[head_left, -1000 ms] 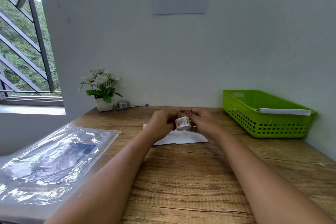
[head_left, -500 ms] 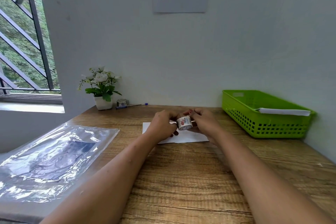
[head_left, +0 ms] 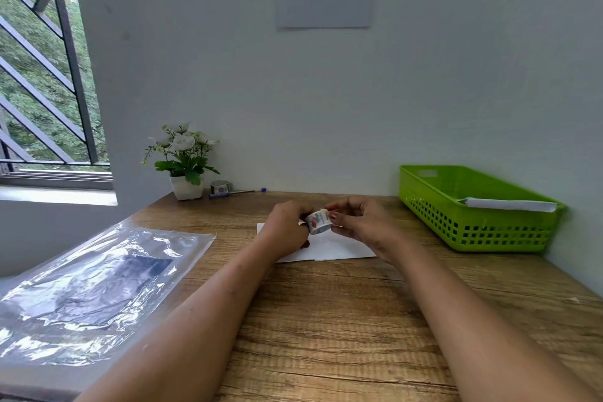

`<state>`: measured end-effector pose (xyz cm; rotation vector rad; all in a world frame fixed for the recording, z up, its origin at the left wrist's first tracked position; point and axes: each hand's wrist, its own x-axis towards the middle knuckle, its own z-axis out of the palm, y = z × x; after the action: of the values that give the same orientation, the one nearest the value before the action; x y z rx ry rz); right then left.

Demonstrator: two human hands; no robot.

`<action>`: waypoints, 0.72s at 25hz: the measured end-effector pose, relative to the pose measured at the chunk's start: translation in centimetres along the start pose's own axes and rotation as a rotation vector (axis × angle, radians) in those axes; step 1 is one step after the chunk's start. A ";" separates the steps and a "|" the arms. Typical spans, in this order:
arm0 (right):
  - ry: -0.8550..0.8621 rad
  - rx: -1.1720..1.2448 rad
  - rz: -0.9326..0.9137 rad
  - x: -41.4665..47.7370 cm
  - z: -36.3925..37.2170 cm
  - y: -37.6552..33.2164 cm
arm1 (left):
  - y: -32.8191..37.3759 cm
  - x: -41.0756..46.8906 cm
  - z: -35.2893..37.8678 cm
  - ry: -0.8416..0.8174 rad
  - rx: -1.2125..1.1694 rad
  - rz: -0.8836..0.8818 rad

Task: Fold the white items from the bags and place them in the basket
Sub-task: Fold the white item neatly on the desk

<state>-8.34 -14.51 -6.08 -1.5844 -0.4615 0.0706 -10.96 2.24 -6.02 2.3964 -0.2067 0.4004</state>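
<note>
Both grips, left hand [head_left: 287,228] and right hand [head_left: 363,227], pinch with curled fingers one small white patterned tape roll [head_left: 319,221] above a folded white sheet [head_left: 341,247].

Two bare forearms [head_left: 212,303], left hand [head_left: 287,229] and right hand [head_left: 363,228], fingernails [head_left: 333,216] painted dark red

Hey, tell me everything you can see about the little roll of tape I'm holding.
The tape roll is small, white with reddish and dark printed motifs, papery-looking. Held off the table, it is tilted, its printed band facing the camera. The left hand grips its left side; the right hand pinches its right edge. A folded white sheet lies on the table below it.
</note>
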 end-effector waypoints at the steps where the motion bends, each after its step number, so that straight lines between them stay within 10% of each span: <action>1: 0.013 0.006 -0.004 0.0 -0.1 0.0 | 0.1 -0.1 -0.1 -0.014 -0.090 -0.031; 7: 0.073 -0.071 -0.044 0.3 0.1 0.1 | 0.7 -0.4 -0.1 -0.160 -0.333 -0.084; 18: 0.213 -0.022 -0.009 0.6 -0.5 -0.3 | -2.4 0.9 -1.0 0.197 0.227 -0.091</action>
<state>-7.74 -14.84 -5.58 -1.5907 -0.3031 -0.1096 -9.73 4.66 -6.41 2.5553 0.0394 0.6422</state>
